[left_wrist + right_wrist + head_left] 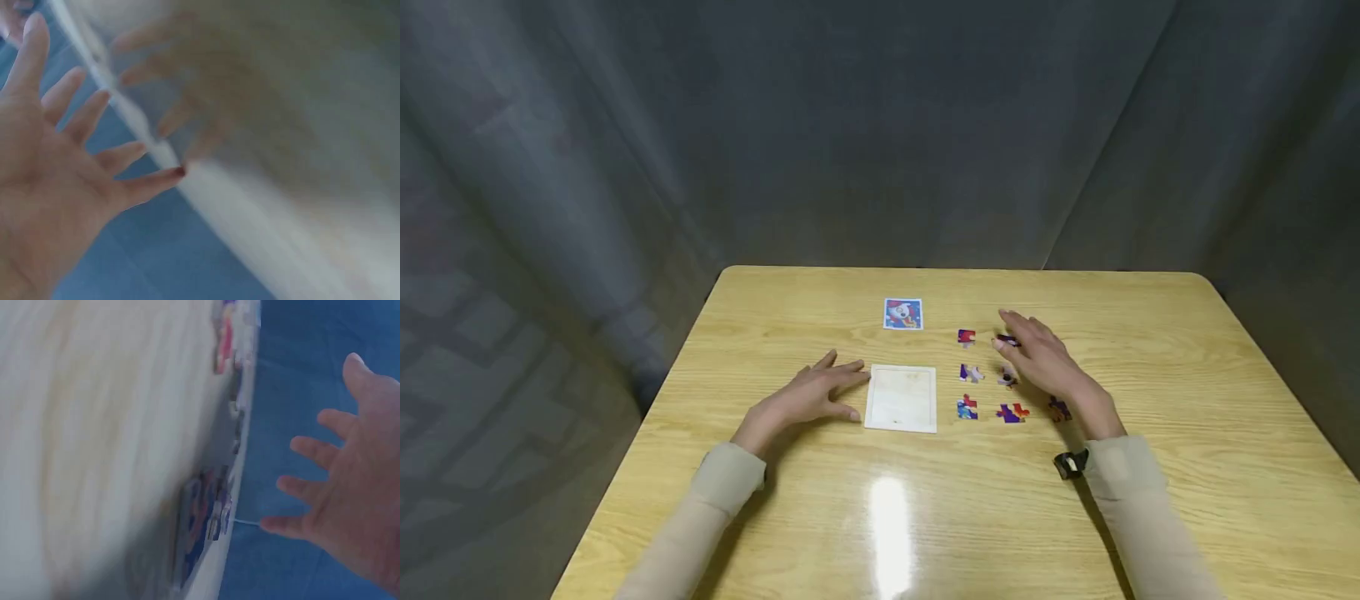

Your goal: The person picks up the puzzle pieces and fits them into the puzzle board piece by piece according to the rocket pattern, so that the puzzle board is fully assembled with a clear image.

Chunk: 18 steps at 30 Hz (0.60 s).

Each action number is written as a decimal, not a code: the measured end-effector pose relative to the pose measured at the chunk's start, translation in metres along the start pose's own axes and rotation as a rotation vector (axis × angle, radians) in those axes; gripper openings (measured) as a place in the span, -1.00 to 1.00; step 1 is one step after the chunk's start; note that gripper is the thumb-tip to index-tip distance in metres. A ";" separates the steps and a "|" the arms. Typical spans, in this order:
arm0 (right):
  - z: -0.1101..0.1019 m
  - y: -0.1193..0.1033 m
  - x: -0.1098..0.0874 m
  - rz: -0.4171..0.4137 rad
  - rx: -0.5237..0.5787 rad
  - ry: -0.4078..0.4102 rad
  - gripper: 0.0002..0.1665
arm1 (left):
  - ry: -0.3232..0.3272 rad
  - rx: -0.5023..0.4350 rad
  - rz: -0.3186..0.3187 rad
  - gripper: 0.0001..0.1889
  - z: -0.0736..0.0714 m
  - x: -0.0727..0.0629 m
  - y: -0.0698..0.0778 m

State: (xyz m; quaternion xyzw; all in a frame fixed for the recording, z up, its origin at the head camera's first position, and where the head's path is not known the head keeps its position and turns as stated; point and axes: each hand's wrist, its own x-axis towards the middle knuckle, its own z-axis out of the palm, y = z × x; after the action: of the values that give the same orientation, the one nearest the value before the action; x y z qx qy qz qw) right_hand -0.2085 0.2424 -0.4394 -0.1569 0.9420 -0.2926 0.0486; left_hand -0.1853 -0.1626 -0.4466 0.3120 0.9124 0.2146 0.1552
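My left hand (808,396) hovers at the left edge of a white square puzzle tray (901,400), its fingers spread and holding nothing. The fingertips overlap the tray's left rim in the head view. My right hand (1041,358), fingers extended, is over several jigsaw pieces laid out right of the tray. A purple-and-orange piece (1012,413) and a blue-and-red piece (967,407) lie in the nearest row. Partly covered by the right hand is a dark piece (1009,341). In the right wrist view the palm (356,481) shows nothing in it.
A small square picture card (903,314) with a white cartoon figure lies behind the tray. All of it rests on a light wooden table (805,517), which has a bright glare patch near the front. Dark grey curtains (880,133) hang behind and at both sides.
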 end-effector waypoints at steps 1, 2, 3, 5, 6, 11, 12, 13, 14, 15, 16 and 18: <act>0.001 0.001 0.002 -0.009 0.007 -0.009 -0.17 | -0.001 0.000 0.005 -0.21 0.002 0.001 -0.002; 0.002 0.001 0.003 -0.021 0.009 -0.017 -0.17 | 0.000 -0.006 0.013 -0.21 0.003 0.001 -0.003; 0.003 0.002 0.005 -0.031 0.014 -0.025 -0.17 | 0.006 -0.013 0.027 -0.21 0.004 0.002 -0.004; 0.005 0.004 0.008 -0.057 0.026 -0.038 -0.17 | 0.026 -0.038 0.053 -0.22 0.006 0.005 -0.005; 0.007 0.004 0.010 -0.070 0.030 -0.043 -0.17 | 0.038 -0.055 0.066 -0.23 0.007 0.006 -0.006; 0.015 0.001 0.017 -0.100 0.047 -0.067 -0.22 | 0.069 -0.086 0.095 -0.26 0.010 0.010 -0.010; 0.017 -0.001 0.019 -0.099 0.049 -0.070 -0.23 | 0.071 -0.087 0.095 -0.27 0.011 0.010 -0.011; 0.018 -0.002 0.021 -0.101 0.053 -0.069 -0.25 | 0.073 -0.082 0.095 -0.28 0.012 0.010 -0.012; 0.019 -0.003 0.023 -0.102 0.060 -0.065 -0.27 | 0.075 -0.080 0.095 -0.28 0.012 0.010 -0.012; 0.019 -0.004 0.026 -0.098 0.061 -0.062 -0.28 | 0.076 -0.080 0.095 -0.29 0.013 0.011 -0.013; 0.020 -0.004 0.028 -0.099 0.064 -0.058 -0.29 | 0.077 -0.082 0.094 -0.29 0.013 0.011 -0.012; 0.021 -0.005 0.033 -0.100 0.058 -0.047 -0.29 | 0.081 -0.074 0.097 -0.29 0.014 0.011 -0.012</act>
State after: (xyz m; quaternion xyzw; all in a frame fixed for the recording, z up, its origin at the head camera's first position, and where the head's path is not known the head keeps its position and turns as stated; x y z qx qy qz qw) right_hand -0.2345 0.2172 -0.4538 -0.2091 0.9228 -0.3180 0.0603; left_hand -0.1936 -0.1603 -0.4665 0.3408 0.8932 0.2679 0.1193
